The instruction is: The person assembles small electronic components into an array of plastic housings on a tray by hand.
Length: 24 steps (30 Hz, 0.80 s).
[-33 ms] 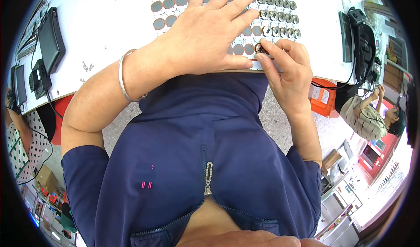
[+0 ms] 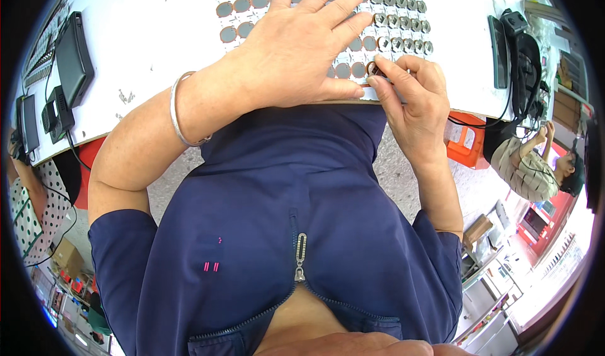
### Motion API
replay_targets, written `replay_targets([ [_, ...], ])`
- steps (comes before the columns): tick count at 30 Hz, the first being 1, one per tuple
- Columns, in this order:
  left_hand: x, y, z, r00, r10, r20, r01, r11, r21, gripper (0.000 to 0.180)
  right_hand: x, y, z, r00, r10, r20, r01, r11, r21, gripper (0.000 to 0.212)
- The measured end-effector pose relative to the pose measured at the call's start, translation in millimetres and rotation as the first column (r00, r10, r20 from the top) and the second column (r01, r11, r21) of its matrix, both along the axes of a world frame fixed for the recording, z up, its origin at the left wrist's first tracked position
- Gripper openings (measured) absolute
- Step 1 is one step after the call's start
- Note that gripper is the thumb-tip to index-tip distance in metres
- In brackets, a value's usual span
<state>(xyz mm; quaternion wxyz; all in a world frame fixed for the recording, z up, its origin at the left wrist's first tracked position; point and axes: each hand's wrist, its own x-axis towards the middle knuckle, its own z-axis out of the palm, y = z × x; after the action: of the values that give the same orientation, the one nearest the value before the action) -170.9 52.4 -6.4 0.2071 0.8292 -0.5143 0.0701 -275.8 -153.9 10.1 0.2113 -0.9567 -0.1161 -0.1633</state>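
Note:
A white sheet holds rows of round pieces on the table; those on the left are flat grey discs [image 2: 225, 9] with orange-brown rims, and those on the right are shiny metallic round parts [image 2: 414, 24]. Across the middle of these rows my left hand [image 2: 302, 50] lies flat with its fingers spread, hiding many discs. At the sheet's near right edge, my right hand [image 2: 413, 94] pinches a small round part [image 2: 373, 69] between thumb and forefinger. This part sits at the end of the nearest row, partly covered by the fingertips; its exact kind cannot be made out.
The white table [image 2: 151, 34] ends just before my body. A black case [image 2: 75, 57] and a small black device [image 2: 57, 113] stand at the left. Dark devices with cables [image 2: 523, 60] lie at the right, above an orange-red bin [image 2: 465, 142]. Other people sit at both sides.

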Motion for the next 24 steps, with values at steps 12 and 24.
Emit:
replay_targets([
  [12, -3.9, -1.0, -3.7, 0.997, 0.067, -0.039, -0.065, 0.997, 0.048, 0.088, 17.1, -14.7, 4.0, 0.995, 0.099, -0.026, -0.098, 0.994, 0.045, 0.030],
  [24, -2.7, -1.2, -0.1, 0.992, 0.048, -0.115, -0.043, 0.998, 0.043, 0.093, 207.0, -49.6, -16.5, 0.989, -0.126, -0.080, 0.133, 0.987, 0.086, 0.022],
])
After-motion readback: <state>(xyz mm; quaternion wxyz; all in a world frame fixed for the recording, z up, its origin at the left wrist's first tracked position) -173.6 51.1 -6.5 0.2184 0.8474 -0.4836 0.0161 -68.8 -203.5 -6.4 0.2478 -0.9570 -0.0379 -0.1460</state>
